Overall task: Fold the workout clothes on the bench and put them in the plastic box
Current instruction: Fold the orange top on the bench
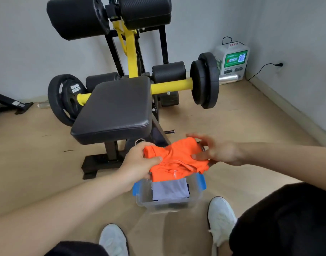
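A folded orange garment [177, 159] hangs just above the clear plastic box [195, 198], which stands on the floor and has blue latches. My left hand [138, 163] grips the garment's left edge, thumb on top. On the right edge my right hand [214, 150] holds it, with fingers above and below. Inside the box lies a folded grey-lilac garment [169, 190] over something dark. The bench's black padded seat [114, 111] beyond the box has nothing on it.
The bench has a yellow bar [169, 85] with black weight plates [204, 82] at both ends and roller pads above. Its black base foot [99, 163] lies left of the box. My white shoes [221, 218] stand near the box. A charging kiosk [232, 60] sits in the corner.
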The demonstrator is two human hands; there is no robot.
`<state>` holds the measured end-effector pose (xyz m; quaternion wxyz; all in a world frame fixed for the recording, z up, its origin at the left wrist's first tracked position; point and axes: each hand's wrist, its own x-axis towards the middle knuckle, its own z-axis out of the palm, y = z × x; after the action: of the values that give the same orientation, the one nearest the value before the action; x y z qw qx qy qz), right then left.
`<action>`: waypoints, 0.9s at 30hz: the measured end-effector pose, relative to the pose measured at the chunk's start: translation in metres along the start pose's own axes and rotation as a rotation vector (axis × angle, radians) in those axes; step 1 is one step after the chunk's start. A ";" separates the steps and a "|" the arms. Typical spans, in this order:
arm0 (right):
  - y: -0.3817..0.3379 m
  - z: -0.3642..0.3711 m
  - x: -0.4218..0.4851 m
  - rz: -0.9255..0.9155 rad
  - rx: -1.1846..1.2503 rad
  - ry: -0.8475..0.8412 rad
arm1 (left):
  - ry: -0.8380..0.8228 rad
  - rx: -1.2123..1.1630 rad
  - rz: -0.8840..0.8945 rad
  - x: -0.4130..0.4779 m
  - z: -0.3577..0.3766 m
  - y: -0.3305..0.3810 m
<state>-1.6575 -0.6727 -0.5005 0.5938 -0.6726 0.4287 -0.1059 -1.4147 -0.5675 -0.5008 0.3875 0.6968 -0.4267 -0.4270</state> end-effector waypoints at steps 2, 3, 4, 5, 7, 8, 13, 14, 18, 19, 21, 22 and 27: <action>0.023 0.003 0.003 0.056 -0.018 -0.022 | 0.002 0.040 -0.061 0.011 0.016 -0.027; 0.032 0.003 0.006 0.083 -0.023 -0.020 | 0.002 0.045 -0.089 0.017 0.024 -0.038; 0.040 0.004 0.010 0.111 -0.025 -0.015 | -0.005 0.050 -0.110 0.022 0.031 -0.048; 0.047 0.005 0.014 0.136 -0.031 -0.011 | -0.018 0.060 -0.124 0.029 0.038 -0.058; 0.060 0.009 0.025 0.176 -0.047 -0.008 | -0.054 0.081 -0.144 0.045 0.049 -0.074; 0.065 0.012 0.032 0.195 -0.053 -0.004 | -0.068 0.081 -0.152 0.054 0.052 -0.081; 0.087 0.032 0.084 0.246 -0.089 0.066 | 0.013 0.114 -0.129 0.097 0.056 -0.116; 0.092 0.038 0.095 0.240 -0.101 0.091 | 0.041 0.115 -0.122 0.102 0.055 -0.127; 0.117 0.068 0.127 0.149 -0.115 0.191 | 0.127 0.255 -0.095 0.127 0.046 -0.179; 0.126 0.075 0.133 0.133 -0.144 0.212 | 0.118 0.318 -0.093 0.128 0.044 -0.185; 0.147 0.089 0.138 0.142 -0.309 0.174 | 0.049 0.545 -0.093 0.124 0.043 -0.196; 0.159 0.095 0.140 0.166 -0.464 0.108 | 0.007 0.692 -0.081 0.121 0.043 -0.202; 0.189 0.108 0.138 -0.152 -1.152 -0.011 | -0.114 0.899 0.213 0.109 0.051 -0.222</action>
<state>-1.5880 -0.6796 -0.7490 0.1251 -0.9166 0.3648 0.1056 -1.3743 -0.6027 -0.7473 0.0646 0.7231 -0.6594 -0.1952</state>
